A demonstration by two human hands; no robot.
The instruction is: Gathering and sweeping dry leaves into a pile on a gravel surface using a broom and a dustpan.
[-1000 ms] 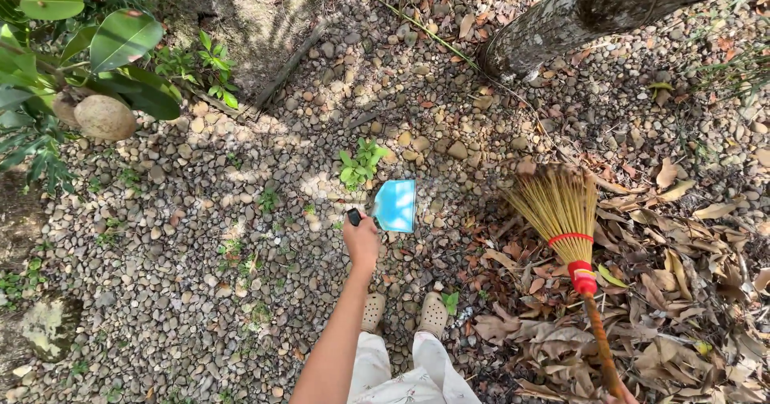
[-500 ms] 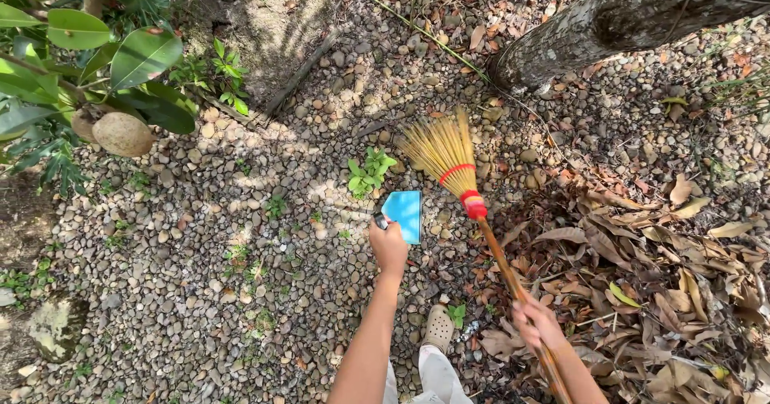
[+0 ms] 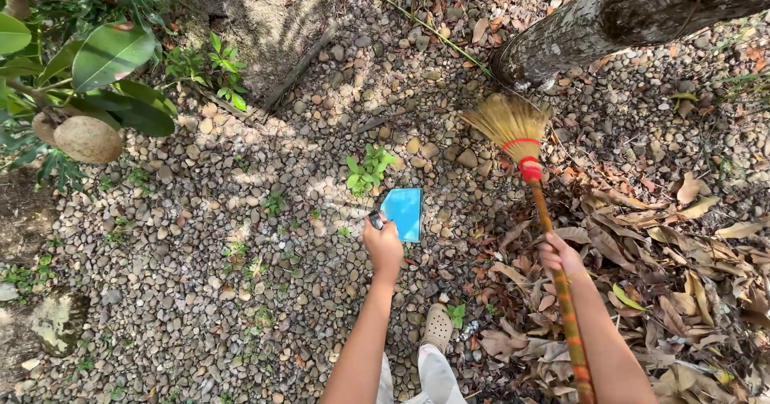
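At the near edge, one beige perforated clog [image 3: 437, 325] on the person's foot rests on the grey pebble ground [image 3: 200, 292], between two bare forearms. Just beyond, the left hand [image 3: 383, 246] is closed in a fist around the dark handle of one flat blue plastic dustpan [image 3: 403, 212]; the pan lies on the pebbles directly beyond the knuckles, touching the hand at its near left corner. To the right, the right hand [image 3: 557, 254] is wrapped tightly around the orange-and-green striped stick of one straw broom [image 3: 513, 125]. The stick runs from the near edge up past the hand, and the fan of yellow bristles, bound with red bands, sits farther off, right of the dustpan and well apart from it. A spread of dry brown leaves [image 3: 682, 267] covers the ground on the right, around and beyond the right hand. One small green seedling [image 3: 367, 170] grows just beyond the dustpan's far left corner. Far left, one round tan fruit [image 3: 87, 138] hangs under broad green leaves. Far right, one grey tree trunk [image 3: 626, 15] slants across the corner.
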